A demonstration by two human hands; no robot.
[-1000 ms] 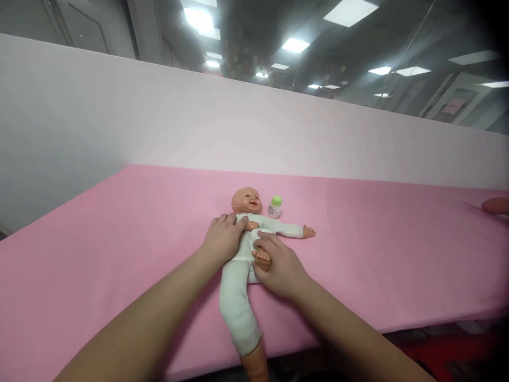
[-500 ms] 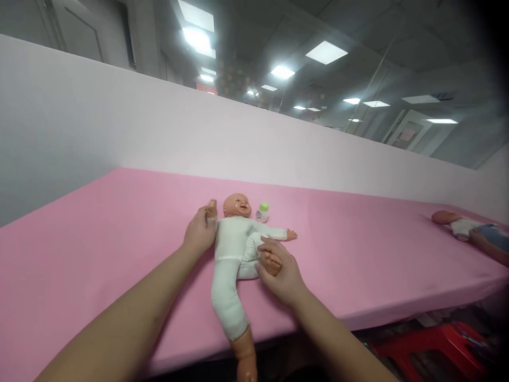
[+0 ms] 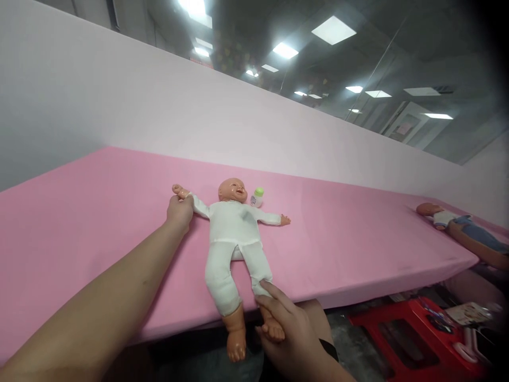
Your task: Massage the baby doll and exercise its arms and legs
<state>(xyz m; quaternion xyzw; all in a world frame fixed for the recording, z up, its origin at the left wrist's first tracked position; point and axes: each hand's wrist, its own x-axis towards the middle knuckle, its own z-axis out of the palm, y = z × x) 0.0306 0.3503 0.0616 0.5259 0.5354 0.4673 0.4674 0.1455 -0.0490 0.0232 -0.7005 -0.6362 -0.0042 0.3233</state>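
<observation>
A baby doll (image 3: 235,223) in white clothing lies on its back on the pink-covered table (image 3: 338,239), head toward the wall and feet past the front edge. My left hand (image 3: 180,212) is closed around the doll's forearm at the left, by its wrist, and the arm is stretched outward. At the front edge my right hand (image 3: 288,323) wraps around the lower leg and foot on the right side. The doll's other foot (image 3: 236,339) hangs free. Beside its head lies a small bottle (image 3: 257,197) with a green cap.
A second doll (image 3: 457,223) lies at the far right, with another person's arm (image 3: 477,246) against it. Below the table on the right stands a red plastic stool (image 3: 413,339) with items on it. A white wall (image 3: 238,122) with glass above borders the back.
My left hand has drawn the doll's arm out to the left. My right hand has brought the bent leg down, straightening it toward the front edge. The camera view has shifted somewhat.
</observation>
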